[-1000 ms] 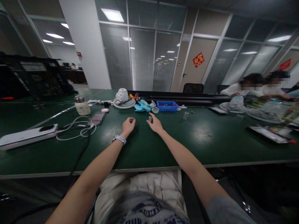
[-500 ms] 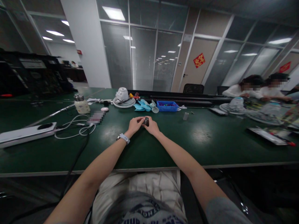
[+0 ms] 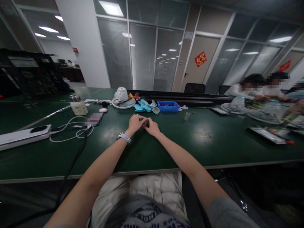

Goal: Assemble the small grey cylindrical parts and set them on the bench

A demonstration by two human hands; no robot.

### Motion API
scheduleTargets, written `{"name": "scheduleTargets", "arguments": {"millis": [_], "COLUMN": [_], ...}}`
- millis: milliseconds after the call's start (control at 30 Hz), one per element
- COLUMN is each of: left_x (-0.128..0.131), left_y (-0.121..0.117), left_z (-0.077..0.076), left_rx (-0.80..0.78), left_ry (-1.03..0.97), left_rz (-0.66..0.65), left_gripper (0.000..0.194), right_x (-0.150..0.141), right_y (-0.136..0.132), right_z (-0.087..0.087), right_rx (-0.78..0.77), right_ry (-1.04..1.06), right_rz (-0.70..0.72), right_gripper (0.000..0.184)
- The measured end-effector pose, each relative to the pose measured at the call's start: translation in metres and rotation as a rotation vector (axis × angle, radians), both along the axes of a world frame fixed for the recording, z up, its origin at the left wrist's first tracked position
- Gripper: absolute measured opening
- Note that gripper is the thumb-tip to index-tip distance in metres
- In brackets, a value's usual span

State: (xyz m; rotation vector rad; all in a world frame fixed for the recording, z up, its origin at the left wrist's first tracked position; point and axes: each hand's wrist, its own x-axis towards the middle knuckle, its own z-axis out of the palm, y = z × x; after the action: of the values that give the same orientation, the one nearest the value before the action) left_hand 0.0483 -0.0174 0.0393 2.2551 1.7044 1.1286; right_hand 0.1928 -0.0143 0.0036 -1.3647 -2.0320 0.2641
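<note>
Green table (image 3: 147,152) is carrying everything. Beyond left hand (image 3: 136,124): white fan part (image 3: 122,95) is sitting, blue blades (image 3: 143,106) are lying just beside it. Beyond right hand (image 3: 152,126): blue bin (image 3: 168,107) is sitting; dark bars (image 3: 199,103) are lying farther back. Right of right hand: grey cylinder (image 3: 187,116) is standing; farther right, flat case (image 3: 267,135) is lying. Left of left hand: pixelated flat item (image 3: 93,119), white cable (image 3: 62,141) and long white box (image 3: 14,135) are lying, cream bottle (image 3: 79,109) is standing.
</note>
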Motion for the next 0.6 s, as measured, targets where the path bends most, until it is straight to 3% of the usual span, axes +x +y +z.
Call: {"name": "scheduleTargets", "arguments": {"millis": [133,267,433,600], "left_x": [-0.004,-0.029,-0.055,-0.056], "left_y": [-0.003,-0.002,0.004,0.008], "left_z": [0.000,-0.007,-0.030,-0.036], "left_rx": [0.096,0.138,-0.163,-0.207], "left_ry": [-0.074,-0.127,0.038,0.074], "left_rz": [0.026,0.146,0.134,0.065], "left_gripper": [0.034,0.037,0.032,0.031], "right_x": [-0.001,0.000,-0.001,0.003], "right_y": [0.001,0.001,-0.001,0.003], "right_z": [-0.002,-0.002,-0.002,0.000], "right_rx": [0.004,0.017,0.015,0.007], "right_ry": [0.006,0.050,0.083,0.143], "right_rz": [0.007,0.048,0.039,0.050], "right_gripper": [0.046,0.046,0.043,0.043]}}
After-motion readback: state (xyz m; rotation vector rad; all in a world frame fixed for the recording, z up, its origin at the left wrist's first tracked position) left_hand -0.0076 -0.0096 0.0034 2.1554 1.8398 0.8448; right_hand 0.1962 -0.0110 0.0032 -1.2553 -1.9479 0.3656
